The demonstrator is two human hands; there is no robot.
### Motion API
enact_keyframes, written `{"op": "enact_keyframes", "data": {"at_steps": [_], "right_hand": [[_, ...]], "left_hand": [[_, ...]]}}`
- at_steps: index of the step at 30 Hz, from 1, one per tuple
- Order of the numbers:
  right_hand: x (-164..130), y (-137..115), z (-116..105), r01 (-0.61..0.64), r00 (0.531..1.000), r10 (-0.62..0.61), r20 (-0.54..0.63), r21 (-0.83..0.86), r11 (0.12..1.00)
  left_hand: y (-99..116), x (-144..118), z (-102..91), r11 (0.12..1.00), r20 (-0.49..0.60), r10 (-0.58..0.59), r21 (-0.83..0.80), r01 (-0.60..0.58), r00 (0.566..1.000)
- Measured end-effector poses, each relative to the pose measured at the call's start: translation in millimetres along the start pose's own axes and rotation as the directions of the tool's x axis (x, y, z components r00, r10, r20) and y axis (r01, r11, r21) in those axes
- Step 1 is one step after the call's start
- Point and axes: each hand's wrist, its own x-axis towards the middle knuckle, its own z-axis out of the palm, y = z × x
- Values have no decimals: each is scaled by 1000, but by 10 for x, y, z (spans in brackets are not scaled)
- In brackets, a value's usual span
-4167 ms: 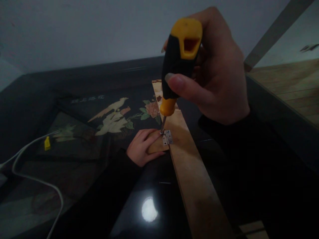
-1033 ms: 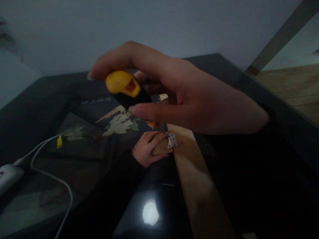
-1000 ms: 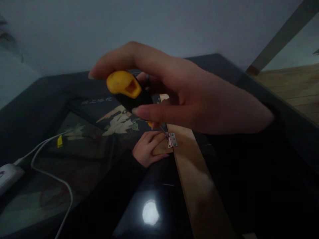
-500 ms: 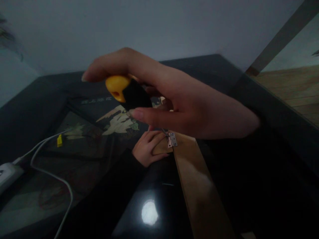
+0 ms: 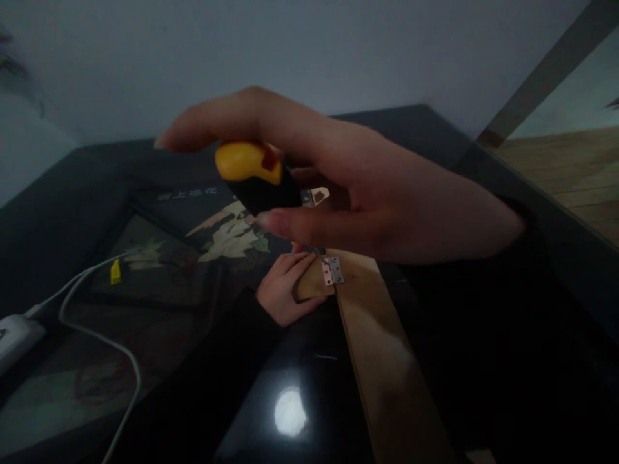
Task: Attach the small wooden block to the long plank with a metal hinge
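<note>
Screwdriver gripped by the right hand seems engaged for turning at the butt hinge, left hand clasping the wood block; the next turn needs steady alignment.

A dark, glossy table stands before me, a bird-and-flower picture on its top. A long wooden board runs from my side toward the far edge, a small wooden piece just left of it. Nearer me lies a thin metal pin; toward the left edge, a white power strip, white cable and yellow tag.
</note>
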Motion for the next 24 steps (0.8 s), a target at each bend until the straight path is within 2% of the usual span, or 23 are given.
{"op": "enact_keyframes", "data": {"at_steps": [2, 8, 11, 16, 19, 21, 24], "right_hand": [[-16, 0, -19, -18, 1000, 18, 9, -15, 1000], [4, 51, 87, -271, 959, 258, -122, -111, 956], [-15, 66, 92, -285, 954, 270, -129, -115, 951], [-56, 30, -4, -183, 983, 182, -30, -29, 983], [-32, 14, 14, -151, 988, 151, -15, -2, 989], [4, 16, 75, -228, 973, 227, -39, -17, 974], [58, 31, 179, -366, 926, 358, -118, -56, 929]], "left_hand": [[-3, -1, 2, 1000, 1, -2, -17, 2, 1000], [17, 9, -9, 997, 12, -67, -36, 67, 998], [26, 14, -17, 997, 10, -65, -37, 66, 998], [22, 11, -9, 998, 0, -51, -42, 51, 999], [16, 7, -4, 997, -6, -65, -45, 65, 998], [17, 7, -6, 997, 1, -65, -46, 65, 998], [25, 10, -13, 997, 13, -71, -42, 72, 997]]}}
